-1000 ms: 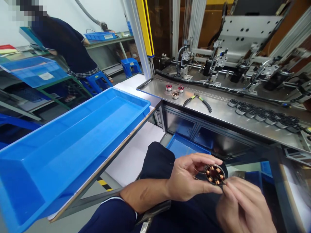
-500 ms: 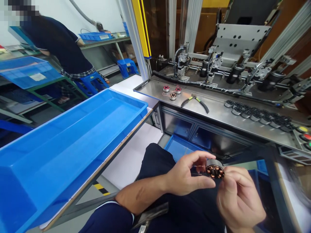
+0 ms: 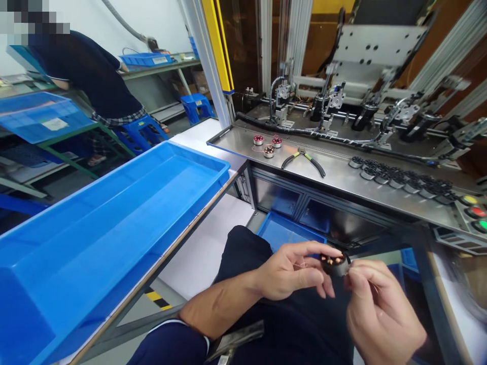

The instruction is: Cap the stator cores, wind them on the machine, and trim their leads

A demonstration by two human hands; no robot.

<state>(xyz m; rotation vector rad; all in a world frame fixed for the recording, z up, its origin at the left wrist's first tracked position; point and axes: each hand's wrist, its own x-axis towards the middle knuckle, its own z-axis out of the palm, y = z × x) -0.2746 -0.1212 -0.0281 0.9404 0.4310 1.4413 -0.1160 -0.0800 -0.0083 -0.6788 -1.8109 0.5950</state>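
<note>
Over my lap I hold a small round motor stator (image 3: pixel 334 262) with copper windings between both hands. My left hand (image 3: pixel 292 271) pinches its left side with thumb and fingers, and a thin copper wire runs by those fingertips. My right hand (image 3: pixel 380 314) is closed with its fingertips against the stator's right side. The stator is tilted, so only part of the windings shows.
A large blue tray (image 3: pixel 114 228) lies on the table at my left. The steel machine bench (image 3: pixel 342 175) ahead carries three wound stators (image 3: pixel 267 145), pliers (image 3: pixel 303 158) and a row of dark stators (image 3: pixel 399 180). Buttons (image 3: pixel 475 213) at right. Another person (image 3: pixel 87 76) stands far left.
The stator has tipped from facing me to nearly edge-on, and both hands have shifted slightly upward and closer around it. The view has drifted a little.
</note>
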